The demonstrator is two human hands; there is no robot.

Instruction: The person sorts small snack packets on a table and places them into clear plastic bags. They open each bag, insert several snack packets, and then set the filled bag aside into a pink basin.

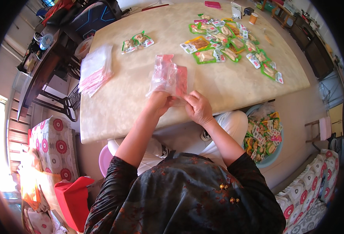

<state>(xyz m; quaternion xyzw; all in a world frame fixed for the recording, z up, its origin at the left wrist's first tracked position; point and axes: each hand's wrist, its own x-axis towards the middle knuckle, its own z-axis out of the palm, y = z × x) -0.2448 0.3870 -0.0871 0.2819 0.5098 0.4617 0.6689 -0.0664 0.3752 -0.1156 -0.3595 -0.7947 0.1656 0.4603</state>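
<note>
A clear plastic bag with pink-red print (167, 74) lies spread at the near edge of the table in front of me. My left hand (160, 102) is at its near left side, fingers curled in on the film and partly hidden. With thumb and finger, my right hand (198, 107) pinches the bag's near right edge. Beyond the bag, toward the left, lie small green-edged food packs (137, 42) side by side. Left of them is a stack of flat clear bags (98, 69) with pink print.
Many green and yellow food packs (222, 37) lie spread across the table's (257, 91) far right. A blue basin (271, 160) full of similar packs stands on the floor at right. An orange-brown cup (253, 18) sits at the back. A red box-like object (71, 202) is lower left.
</note>
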